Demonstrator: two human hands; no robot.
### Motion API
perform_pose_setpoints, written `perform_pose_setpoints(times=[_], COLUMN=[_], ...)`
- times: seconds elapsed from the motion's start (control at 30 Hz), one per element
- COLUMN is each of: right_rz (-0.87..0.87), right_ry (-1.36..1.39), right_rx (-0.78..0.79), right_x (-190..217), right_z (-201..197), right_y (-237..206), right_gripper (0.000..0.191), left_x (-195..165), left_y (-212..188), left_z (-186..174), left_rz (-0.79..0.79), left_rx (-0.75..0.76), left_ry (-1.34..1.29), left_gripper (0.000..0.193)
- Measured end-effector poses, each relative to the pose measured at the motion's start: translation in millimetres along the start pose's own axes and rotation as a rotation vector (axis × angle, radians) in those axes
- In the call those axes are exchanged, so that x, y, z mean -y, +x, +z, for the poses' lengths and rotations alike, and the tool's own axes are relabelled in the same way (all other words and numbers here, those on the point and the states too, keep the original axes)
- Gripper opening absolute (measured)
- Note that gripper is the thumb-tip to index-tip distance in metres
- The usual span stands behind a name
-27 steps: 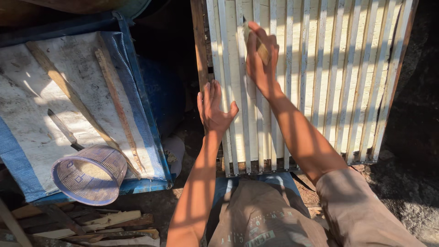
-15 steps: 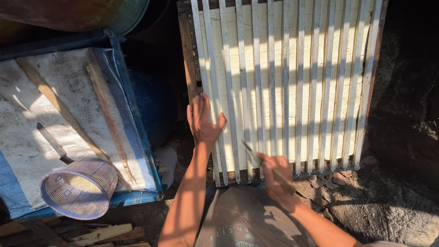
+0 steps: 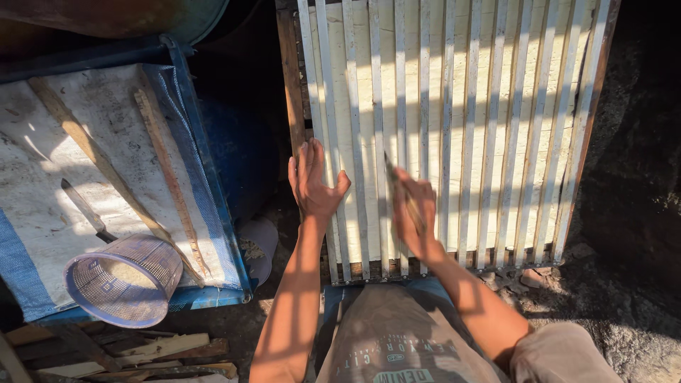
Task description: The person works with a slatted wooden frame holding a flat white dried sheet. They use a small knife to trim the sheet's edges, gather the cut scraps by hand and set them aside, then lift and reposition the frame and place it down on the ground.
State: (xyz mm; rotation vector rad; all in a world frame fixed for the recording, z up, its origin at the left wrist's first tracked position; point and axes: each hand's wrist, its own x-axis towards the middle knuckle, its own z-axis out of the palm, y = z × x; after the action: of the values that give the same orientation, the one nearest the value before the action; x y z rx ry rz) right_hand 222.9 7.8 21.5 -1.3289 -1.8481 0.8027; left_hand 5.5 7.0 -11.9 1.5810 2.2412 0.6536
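The left hand (image 3: 313, 181) lay open, fingers together, flat on the slat panel (image 3: 454, 128), evidently steadying it. The right hand (image 3: 413, 213) was closed around a thin stick-like tool (image 3: 399, 186), its tip set against a slat; its kind could not be told. The panel stood propped before the knees. Left of it, a tarp (image 3: 50, 191) carried a mesh basket (image 3: 126, 279), laths and a knife (image 3: 84, 209).

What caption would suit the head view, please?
Left hand flat on a slatted panel; right hand grips a thin stick.
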Motion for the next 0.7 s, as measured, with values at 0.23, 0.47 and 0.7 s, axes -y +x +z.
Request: perform_pose_setpoints(times=[0.23,0.47,0.7], right_rz=[0.294,0.082,0.147], right_ry=[-0.007,-0.150,-0.099], right_rx=[0.256,-0.226,0.036], right_x=[85.5,-17.9,-35.6], right_z=[-96.2,14.4,0.3], right_y=[-121.4,214.2,101.6], right_gripper=[0.027,0.027,0.028], left_x=[3.9,9.4,5.1], left_y=[-5.8,-13.9,-4.6], left_z=[-10.5,-13.4,-3.3], left_rz=[0.012,0.019,0.012], left_rx=[-0.018,-0.034,-0.036], left_ry=[0.006,0.003,-0.022], left_gripper=[0.080,0.080,0.081])
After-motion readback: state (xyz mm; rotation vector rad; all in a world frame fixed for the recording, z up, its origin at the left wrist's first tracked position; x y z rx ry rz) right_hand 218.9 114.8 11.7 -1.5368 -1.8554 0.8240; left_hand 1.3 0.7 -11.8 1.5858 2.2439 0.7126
